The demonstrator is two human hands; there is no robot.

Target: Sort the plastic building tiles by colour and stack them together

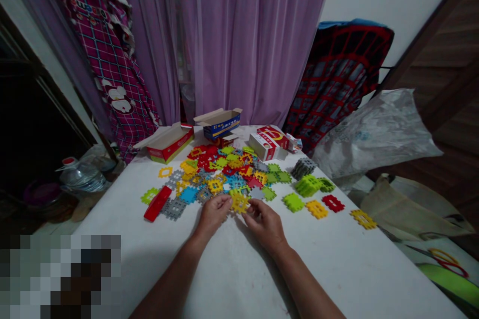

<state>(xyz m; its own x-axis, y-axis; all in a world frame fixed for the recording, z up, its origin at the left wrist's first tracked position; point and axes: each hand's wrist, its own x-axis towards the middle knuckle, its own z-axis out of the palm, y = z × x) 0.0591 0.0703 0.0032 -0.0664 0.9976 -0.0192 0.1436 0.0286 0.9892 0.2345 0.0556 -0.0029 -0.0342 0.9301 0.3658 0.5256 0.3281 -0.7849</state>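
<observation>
My left hand (215,213) and my right hand (266,223) meet at the near edge of a pile of interlocking plastic pieces. Between them is a yellow toothed piece (240,203), its left edge pinched by my left fingers and its right edge by my right fingers. Just behind it lies the mixed pile, with a blue piece (188,194) and grey pieces (173,208) at the left. To the right sit a green stack (307,186), a grey stack (303,168), and single green (293,202), yellow (316,209) and red (333,203) pieces.
Open boxes, one red (170,144), one blue (222,125) and one red and white (266,145), stand at the back of the white table (224,279). A red block (157,204) lies left. Another yellow piece (363,219) is near the right edge.
</observation>
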